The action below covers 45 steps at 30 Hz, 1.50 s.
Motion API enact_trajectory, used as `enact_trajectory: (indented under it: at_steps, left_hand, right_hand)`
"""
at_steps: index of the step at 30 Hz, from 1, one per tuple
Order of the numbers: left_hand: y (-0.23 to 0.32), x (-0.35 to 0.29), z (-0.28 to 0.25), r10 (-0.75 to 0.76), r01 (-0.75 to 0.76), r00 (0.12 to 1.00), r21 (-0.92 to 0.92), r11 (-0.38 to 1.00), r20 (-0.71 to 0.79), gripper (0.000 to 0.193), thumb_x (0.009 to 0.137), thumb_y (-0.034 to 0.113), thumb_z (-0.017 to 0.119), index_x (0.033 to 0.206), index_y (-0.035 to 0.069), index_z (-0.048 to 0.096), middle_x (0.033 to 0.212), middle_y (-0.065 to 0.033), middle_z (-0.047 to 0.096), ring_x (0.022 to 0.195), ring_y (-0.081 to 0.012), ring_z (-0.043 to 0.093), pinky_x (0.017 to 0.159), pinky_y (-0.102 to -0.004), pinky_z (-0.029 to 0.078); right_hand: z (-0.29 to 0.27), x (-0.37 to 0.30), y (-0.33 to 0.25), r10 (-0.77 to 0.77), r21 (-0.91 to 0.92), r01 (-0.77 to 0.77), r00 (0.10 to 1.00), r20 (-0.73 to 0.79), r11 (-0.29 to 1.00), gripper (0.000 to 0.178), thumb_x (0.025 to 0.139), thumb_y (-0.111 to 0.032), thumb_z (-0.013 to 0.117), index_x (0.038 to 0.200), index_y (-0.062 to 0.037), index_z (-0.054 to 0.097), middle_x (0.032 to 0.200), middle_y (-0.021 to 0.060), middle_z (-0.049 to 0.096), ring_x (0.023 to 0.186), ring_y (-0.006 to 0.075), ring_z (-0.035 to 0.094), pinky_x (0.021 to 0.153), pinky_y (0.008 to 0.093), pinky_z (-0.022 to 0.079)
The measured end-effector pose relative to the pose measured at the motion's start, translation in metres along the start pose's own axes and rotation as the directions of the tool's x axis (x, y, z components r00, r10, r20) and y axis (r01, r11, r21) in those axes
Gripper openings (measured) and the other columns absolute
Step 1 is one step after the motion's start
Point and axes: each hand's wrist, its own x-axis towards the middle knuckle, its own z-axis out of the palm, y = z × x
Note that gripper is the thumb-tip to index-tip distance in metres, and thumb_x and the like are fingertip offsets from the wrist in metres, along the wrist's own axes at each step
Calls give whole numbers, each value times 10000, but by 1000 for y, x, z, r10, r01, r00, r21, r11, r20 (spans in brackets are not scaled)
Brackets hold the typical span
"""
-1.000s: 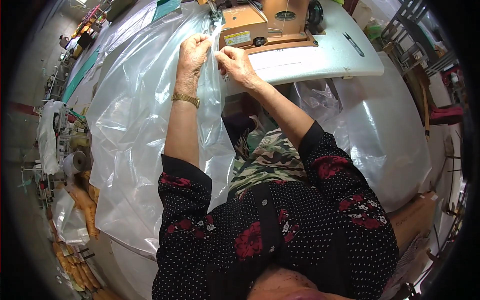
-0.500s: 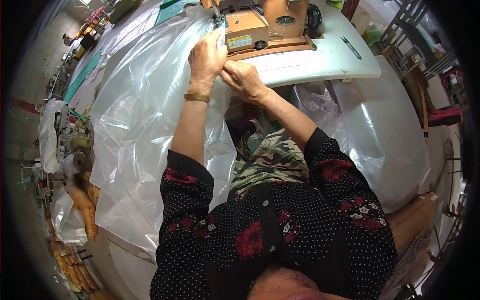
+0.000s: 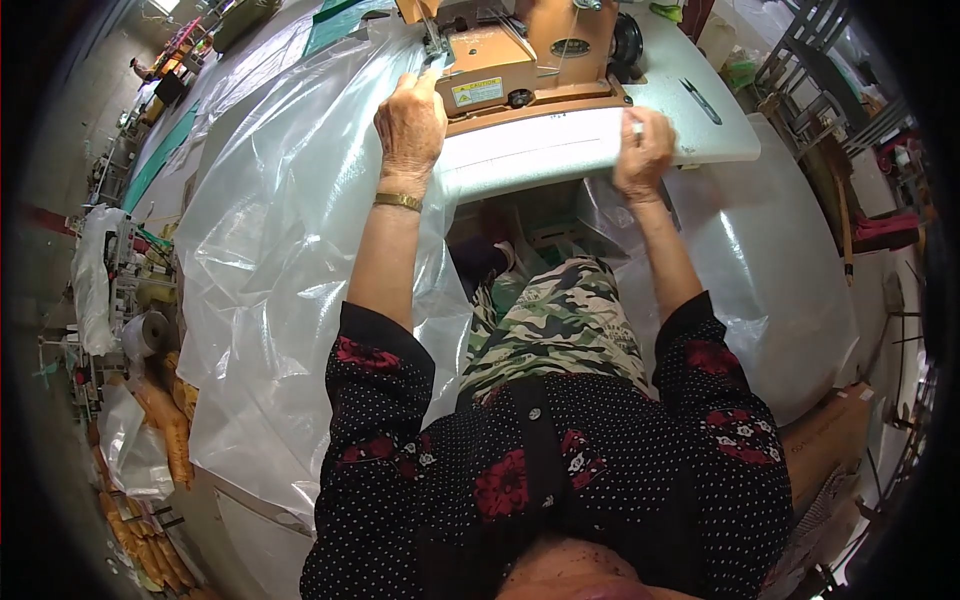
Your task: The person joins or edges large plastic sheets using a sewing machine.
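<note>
My left hand (image 3: 412, 125) lies at the front left of a tan sewing machine (image 3: 490, 75), its fingers closed on the edge of a clear plastic sheet (image 3: 290, 250) just below the needle area. The sheet spreads over the table's left side and hangs down toward me. My right hand (image 3: 644, 155) is apart from the sheet, over the table's front edge and nearest the right end of the machine's base. Its fingers are curled in and slightly blurred. Something small and pale shows at them, too small to name.
Thread snips (image 3: 701, 101) lie on the pale tabletop (image 3: 725, 140), right of the black handwheel (image 3: 627, 47). More clear plastic (image 3: 770, 300) hangs at the right. A cardboard box (image 3: 830, 440) stands at lower right, and a roll (image 3: 150, 330) is at the left.
My right hand has left its place beside my left hand and moved right, toward the machine's right end. My left hand has stayed near the needle, shifting only slightly.
</note>
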Motion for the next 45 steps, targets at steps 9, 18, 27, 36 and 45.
enact_trajectory:
  at_steps: [9, 18, 27, 36, 45]
  left_hand:
    - [-17, 14, 3, -114, 114, 993, -84, 990, 3, 207, 841, 39, 525, 936, 76, 705, 856, -169, 635, 799, -365, 650, 695, -440, 528]
    - [-38, 30, 21, -154, 155, 988, -81, 985, 10, 253, 828, 28, 553, 1002, 81, 729, 884, -158, 653, 825, -347, 662, 710, -430, 539]
    - [-49, 33, 31, -147, 146, 988, -13, 989, -48, 191, 840, 59, 515, 937, 37, 679, 906, -181, 648, 810, -381, 655, 701, -453, 529]
    - [-68, 0, 18, -240, 246, 959, 26, 969, -153, 215, 882, 71, 530, 1050, 24, 656, 900, -166, 635, 805, -367, 640, 697, -437, 517]
    - [-73, -28, 17, -299, 250, 912, -195, 948, -282, 254, 899, 54, 535, 1122, 38, 654, 877, -141, 612, 776, -343, 613, 677, -416, 484]
  right_hand:
    - [-21, 51, 133, 212, -683, -13, 955, 209, 730, 475, 845, -368, 664, 1237, -115, 577, 1324, 133, 533, 1252, 329, 451, 1042, 504, 334]
    - [-34, 81, 143, 139, -567, 382, 729, 670, 730, 172, 908, -114, 503, 947, 11, 614, 961, 205, 597, 941, 391, 603, 803, 466, 509]
    - [-65, 40, 107, 97, -370, 83, 892, 442, 925, 153, 928, -118, 511, 957, -17, 622, 977, 187, 651, 888, 367, 650, 750, 449, 516]
    - [-49, 28, -70, -77, 266, -99, 812, 579, 959, 379, 894, -246, 646, 1214, -46, 609, 1043, 187, 657, 917, 320, 655, 784, 374, 512]
    - [44, 63, -165, -308, 123, 292, 757, 576, 948, 356, 885, -158, 601, 1228, -79, 546, 934, 168, 580, 768, 365, 628, 624, 443, 488]
